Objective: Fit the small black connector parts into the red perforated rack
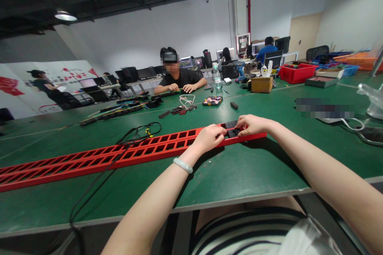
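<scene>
A long red slotted metal rail [125,155] lies across the green table [239,175], running from the far left to its right end near the middle. My left hand [209,137] rests on the rail close to that end, fingers curled over its edge. My right hand [253,124] is at the very end, fingertips pressing on a black socket module [232,131] seated in one of the slots. A pale bracelet [183,165] circles my left wrist.
A black cable [119,147] loops over the rail and off the near table edge. Another person sits across the table with black strips and parts [179,109]. A cardboard box [261,84], red bins [296,73] and a white cable [356,127] lie to the right.
</scene>
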The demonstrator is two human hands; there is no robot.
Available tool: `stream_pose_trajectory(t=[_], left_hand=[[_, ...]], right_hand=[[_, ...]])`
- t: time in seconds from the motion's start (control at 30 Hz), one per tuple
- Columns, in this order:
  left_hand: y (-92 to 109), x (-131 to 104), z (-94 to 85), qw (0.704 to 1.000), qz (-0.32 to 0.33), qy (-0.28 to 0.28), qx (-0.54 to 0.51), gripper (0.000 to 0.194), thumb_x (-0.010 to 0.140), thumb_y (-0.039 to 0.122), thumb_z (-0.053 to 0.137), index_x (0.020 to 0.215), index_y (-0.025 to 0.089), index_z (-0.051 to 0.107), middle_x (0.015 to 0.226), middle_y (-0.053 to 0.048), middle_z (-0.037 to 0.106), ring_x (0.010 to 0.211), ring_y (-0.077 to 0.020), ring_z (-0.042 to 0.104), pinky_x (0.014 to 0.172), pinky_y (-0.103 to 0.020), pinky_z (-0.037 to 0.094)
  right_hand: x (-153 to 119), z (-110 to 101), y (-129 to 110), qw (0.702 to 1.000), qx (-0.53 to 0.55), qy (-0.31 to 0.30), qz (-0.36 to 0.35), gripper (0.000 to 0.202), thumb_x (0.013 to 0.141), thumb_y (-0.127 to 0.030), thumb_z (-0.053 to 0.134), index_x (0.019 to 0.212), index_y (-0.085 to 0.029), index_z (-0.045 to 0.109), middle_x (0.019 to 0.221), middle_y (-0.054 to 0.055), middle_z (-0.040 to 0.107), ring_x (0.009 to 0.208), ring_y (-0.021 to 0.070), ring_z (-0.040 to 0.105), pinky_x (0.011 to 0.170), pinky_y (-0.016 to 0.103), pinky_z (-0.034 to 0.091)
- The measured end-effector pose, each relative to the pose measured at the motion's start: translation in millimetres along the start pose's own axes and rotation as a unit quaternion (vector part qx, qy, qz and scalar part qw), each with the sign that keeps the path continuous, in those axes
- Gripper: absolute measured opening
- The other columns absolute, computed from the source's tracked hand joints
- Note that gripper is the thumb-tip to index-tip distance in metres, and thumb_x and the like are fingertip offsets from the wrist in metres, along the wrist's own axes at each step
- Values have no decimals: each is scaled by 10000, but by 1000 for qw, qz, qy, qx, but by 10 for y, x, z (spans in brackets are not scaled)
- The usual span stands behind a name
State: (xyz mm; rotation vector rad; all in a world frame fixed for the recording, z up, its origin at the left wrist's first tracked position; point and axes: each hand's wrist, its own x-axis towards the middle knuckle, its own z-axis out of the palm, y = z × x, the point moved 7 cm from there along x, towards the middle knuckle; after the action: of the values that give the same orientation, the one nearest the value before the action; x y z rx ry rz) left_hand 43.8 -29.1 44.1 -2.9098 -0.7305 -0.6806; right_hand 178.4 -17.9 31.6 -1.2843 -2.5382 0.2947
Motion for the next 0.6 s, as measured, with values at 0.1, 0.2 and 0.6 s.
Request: stream_pose_trajectory(t=[0.1,0.2,0.6], left_hand=[[-5,-2,4,1000,-1,-1,3,174,783,176,437,859,186,593,817,-13,626,764,-126,542,718,-239,417],[-13,-4,13,1000,-2,-1,8,178,785,178,435,868,187,592,814,-14,623,767,-127,543,723,-241,418],[3,0,7,1000,6,8,21,191,805,195,412,875,187,590,829,-23,621,763,-124,546,720,-242,426]], right_hand=[[2,2,-2,1000,-3,-2,-3,351,679,-396,560,926,-166,656,833,56,541,666,129,510,587,211,392],[8,3,7,1000,-5,-2,-5,355,673,-402,568,924,-168,659,837,60,548,671,135,515,589,216,393],[9,22,32,1000,11,-3,-12,312,680,-384,570,881,-176,685,862,67,566,686,144,532,630,228,404]])
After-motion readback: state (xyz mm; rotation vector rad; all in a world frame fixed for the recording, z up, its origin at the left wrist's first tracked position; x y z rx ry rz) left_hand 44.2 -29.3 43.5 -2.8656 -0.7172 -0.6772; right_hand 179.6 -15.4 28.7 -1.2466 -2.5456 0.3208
